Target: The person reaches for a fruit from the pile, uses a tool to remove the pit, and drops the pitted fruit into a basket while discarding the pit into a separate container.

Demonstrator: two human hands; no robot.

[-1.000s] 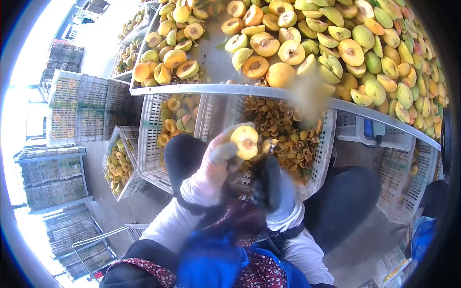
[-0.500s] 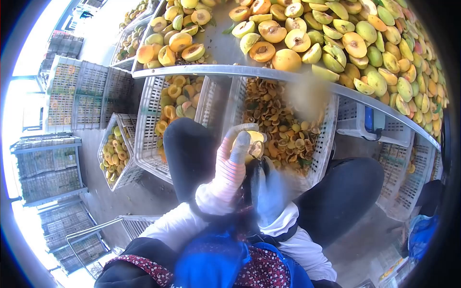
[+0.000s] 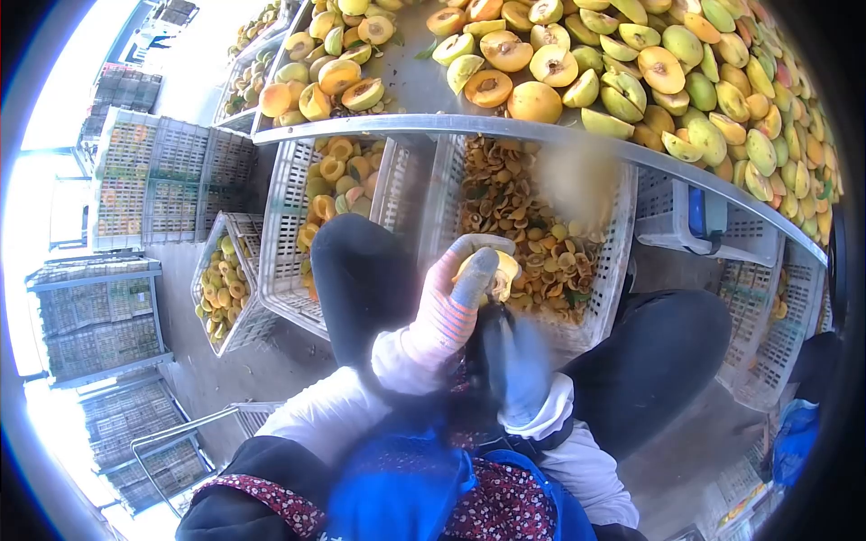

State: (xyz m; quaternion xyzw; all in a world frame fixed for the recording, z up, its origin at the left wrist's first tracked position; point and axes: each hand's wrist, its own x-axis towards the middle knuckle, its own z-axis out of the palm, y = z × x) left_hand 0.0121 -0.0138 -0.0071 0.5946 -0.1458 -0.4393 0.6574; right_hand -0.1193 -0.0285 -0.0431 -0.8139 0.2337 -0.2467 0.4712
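My left hand (image 3: 448, 302), in a striped glove with grey fingertips, grips a cut yellow peach half (image 3: 502, 274) between thumb and fingers. The cut face is turned to the right and looks ragged around the hollow. Just below it, my right hand (image 3: 523, 365), in a blue-grey glove, is smeared by motion. Its fingers seem closed around something dark and narrow that I cannot make out. Both hands are between my knees, in front of a white crate (image 3: 621, 216) holding small brownish-yellow fruit scraps.
A metal-edged table (image 3: 424, 125) ahead carries many halved peaches (image 3: 663, 69). Another crate (image 3: 275, 243) with peach halves stands by my left knee, and a smaller fruit crate (image 3: 257, 316) further left. Stacked crates (image 3: 171, 176) line the left. A blue-clad person (image 3: 798, 433) shows at the right edge.
My left hand and the peach half have shifted slightly right and tilted. My right hand has moved a little right and down, still blurred.
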